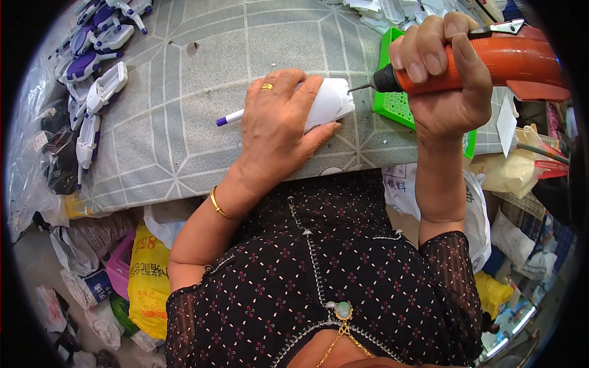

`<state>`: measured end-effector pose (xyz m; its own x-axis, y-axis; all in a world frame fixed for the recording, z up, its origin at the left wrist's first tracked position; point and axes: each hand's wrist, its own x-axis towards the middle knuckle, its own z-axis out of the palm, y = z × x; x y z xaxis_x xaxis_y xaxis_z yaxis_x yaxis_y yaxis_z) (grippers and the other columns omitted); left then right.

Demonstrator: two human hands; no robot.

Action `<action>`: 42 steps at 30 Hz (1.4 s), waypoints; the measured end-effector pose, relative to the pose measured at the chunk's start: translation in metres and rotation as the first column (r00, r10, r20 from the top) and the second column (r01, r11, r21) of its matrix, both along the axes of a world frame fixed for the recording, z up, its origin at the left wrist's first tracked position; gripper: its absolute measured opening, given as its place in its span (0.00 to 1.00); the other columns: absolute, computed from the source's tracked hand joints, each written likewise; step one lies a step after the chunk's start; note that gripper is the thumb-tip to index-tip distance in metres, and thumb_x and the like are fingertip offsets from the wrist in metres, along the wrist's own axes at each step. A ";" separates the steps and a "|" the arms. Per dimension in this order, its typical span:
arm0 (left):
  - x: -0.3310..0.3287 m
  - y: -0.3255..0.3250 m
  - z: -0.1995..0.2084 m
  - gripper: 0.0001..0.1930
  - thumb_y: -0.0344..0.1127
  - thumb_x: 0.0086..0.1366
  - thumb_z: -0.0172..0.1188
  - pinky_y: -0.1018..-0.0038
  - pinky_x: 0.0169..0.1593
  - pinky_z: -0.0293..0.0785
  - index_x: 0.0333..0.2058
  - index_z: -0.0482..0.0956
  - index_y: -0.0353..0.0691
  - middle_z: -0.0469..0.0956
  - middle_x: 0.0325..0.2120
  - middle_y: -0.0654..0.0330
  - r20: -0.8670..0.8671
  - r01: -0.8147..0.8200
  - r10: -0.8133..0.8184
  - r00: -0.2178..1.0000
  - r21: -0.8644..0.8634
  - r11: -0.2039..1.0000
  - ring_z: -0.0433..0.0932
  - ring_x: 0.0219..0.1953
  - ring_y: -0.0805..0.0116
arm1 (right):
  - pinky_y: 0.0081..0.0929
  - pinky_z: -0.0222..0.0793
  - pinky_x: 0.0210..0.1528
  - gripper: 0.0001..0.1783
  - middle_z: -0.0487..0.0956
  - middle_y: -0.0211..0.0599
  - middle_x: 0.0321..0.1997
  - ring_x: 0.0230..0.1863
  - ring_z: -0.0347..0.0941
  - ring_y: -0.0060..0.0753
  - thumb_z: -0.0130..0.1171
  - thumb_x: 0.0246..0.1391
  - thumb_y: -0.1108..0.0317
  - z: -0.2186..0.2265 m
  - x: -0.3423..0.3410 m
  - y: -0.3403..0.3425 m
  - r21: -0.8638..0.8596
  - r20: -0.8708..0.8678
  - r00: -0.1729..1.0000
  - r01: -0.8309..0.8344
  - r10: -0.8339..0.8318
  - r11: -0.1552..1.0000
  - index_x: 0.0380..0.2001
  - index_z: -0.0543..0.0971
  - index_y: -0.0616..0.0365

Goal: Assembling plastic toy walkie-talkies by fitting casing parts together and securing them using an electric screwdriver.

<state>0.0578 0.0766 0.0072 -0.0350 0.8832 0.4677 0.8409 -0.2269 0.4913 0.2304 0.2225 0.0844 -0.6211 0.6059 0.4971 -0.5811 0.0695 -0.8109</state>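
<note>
My left hand (279, 126) presses a white plastic casing (331, 101) down on the grey patterned tablecloth, fingers over it and thumb along its near edge. A short white stem with a purple tip (227, 119) sticks out on the left side, under my fingers. My right hand (445, 76) is wrapped round an orange-red electric screwdriver (509, 58) held almost level. Its thin bit points left, with the tip at or very near the casing's right end; contact cannot be made out for sure. Part of the casing is hidden under my left hand.
A green perforated tray (392, 101) stands beneath the screwdriver. Similar white and purple plastic pieces (92, 67) pile up at the far left, and more white parts (392, 9) lie at the back right. Bags, among them a yellow one (147, 276), crowd below the table (208, 67).
</note>
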 end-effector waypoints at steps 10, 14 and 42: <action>0.001 0.003 -0.001 0.33 0.42 0.49 0.77 0.57 0.52 0.70 0.53 0.77 0.39 0.75 0.48 0.51 0.054 0.008 -0.006 0.998 -0.043 0.999 0.75 0.51 0.48 | 0.32 0.62 0.41 0.06 0.69 0.27 0.27 0.28 0.66 0.24 0.51 0.67 0.62 -0.010 0.002 0.004 0.004 0.002 1.000 0.029 -0.029 1.000 0.39 0.69 0.51; 0.001 0.003 -0.003 0.33 0.43 0.49 0.77 0.58 0.51 0.70 0.53 0.78 0.38 0.75 0.48 0.51 0.049 0.005 -0.003 0.999 -0.031 1.000 0.75 0.50 0.48 | 0.32 0.62 0.40 0.06 0.70 0.27 0.27 0.28 0.67 0.25 0.52 0.66 0.62 -0.013 0.003 0.004 0.013 0.005 0.998 0.057 -0.057 0.998 0.38 0.69 0.51; 0.005 0.004 -0.008 0.33 0.41 0.47 0.77 0.57 0.50 0.71 0.52 0.77 0.36 0.74 0.46 0.52 0.050 0.017 -0.017 0.999 0.010 1.000 0.74 0.50 0.48 | 0.25 0.63 0.30 0.10 0.67 0.24 0.21 0.20 0.63 0.20 0.56 0.63 0.66 -0.017 -0.007 -0.006 -0.004 0.019 0.994 0.105 -0.105 0.994 0.29 0.67 0.50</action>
